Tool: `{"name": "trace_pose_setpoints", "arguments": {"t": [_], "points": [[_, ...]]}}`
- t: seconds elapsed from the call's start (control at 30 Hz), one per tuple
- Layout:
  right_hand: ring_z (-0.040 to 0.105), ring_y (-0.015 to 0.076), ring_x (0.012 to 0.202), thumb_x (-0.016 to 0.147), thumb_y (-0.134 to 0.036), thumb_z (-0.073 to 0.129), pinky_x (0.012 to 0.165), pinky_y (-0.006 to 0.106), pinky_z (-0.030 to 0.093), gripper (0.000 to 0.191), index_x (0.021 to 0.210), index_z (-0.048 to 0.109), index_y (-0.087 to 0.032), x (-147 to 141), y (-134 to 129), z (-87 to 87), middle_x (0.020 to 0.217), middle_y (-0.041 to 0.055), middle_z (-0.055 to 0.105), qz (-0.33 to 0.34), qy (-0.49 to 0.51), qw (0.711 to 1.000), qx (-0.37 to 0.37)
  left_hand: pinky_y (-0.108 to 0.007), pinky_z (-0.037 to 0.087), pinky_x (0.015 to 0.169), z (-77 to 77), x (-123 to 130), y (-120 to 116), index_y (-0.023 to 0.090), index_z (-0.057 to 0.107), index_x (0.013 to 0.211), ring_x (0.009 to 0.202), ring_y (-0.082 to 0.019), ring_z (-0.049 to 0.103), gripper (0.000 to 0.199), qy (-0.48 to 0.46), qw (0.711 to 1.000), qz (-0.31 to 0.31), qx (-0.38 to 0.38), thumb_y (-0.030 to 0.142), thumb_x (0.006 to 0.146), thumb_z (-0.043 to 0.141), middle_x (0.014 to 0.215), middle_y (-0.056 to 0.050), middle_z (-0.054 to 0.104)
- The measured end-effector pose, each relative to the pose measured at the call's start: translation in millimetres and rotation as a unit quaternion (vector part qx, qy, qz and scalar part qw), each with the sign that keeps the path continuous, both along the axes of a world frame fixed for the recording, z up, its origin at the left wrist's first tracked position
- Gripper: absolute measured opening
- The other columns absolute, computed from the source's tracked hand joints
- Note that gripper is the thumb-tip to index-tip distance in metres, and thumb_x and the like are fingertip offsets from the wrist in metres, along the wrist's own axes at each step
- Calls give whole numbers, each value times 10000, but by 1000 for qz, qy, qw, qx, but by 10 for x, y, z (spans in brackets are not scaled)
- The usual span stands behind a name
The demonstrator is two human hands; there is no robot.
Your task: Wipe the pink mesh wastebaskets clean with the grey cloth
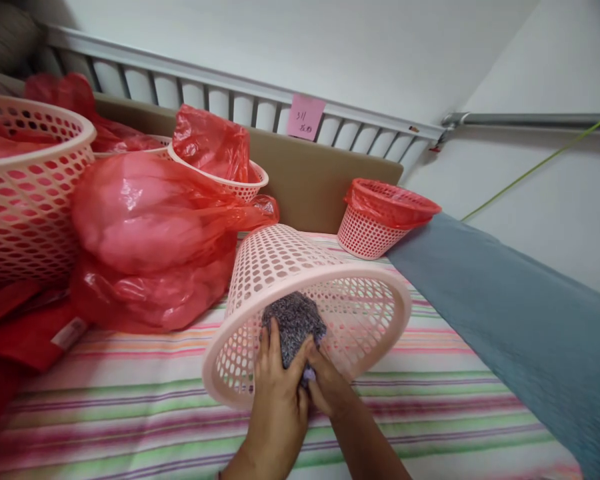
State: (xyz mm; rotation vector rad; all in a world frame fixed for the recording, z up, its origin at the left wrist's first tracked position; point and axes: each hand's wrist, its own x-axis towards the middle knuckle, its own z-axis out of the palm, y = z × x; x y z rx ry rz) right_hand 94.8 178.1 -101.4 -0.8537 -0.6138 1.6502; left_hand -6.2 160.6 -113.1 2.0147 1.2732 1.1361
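Observation:
A pale pink perforated plastic basket (280,257) lies tipped on its side, its mouth facing me. Inside the mouth is a bunched, fuzzy dark-grey speckled cloth (295,323) with a bit of purple at its lower edge. My left hand (279,377) grips the cloth from the left, fingers laid along its front and thumb pressed against it. From the right, my right hand (330,383) pinches the lower right of the same cloth, its thumb close to the left one. Part of my right fingers is hidden behind the cloth and the left hand.
Striped fabric (145,407) covers the surface underneath. Left of the tipped basket sits a bulging red plastic bag (150,233), beside a large pink basket (25,200). A basket with a red liner (370,230) stands back right. Behind runs a white railing (240,110) with a pink note (305,117).

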Motion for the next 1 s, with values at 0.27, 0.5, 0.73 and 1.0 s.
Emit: {"name": "trace_pose_setpoints", "arguments": {"t": [0.27,0.5,0.73,1.0], "points": [[578,215,1057,761,-557,580,950,373,433,459,1047,665,-208,-51,81,129,1062,53,668,-76,83,991,-70,-586,229,1041,51,-15,-28,342,440,1312,1373,-350,128,760,49,997,-36,43,-44,658,458,1535,3,-44],[629,219,956,778,-579,545,834,362,504,539,1154,602,-197,-28,76,150,984,65,692,-61,80,991,-86,-498,270,1056,142,-92,-57,229,450,1265,1333,-284,270,512,-95,994,-41,-45,81,776,481,1463,-111,272],[664,214,837,726,-508,649,729,316,538,478,1075,641,-181,-52,67,144,836,57,711,23,44,993,-110,-350,428,898,248,-120,-4,214,469,1043,1007,-201,537,214,-292,940,-19,-175,253,835,501,1047,-51,552],[672,219,799,662,-429,731,712,322,552,434,1034,658,-218,-29,122,133,778,34,715,-36,1,996,-82,-409,243,1102,120,-64,21,194,201,1390,1332,-219,289,596,-312,935,-16,-167,245,866,480,1439,-117,314]]}}
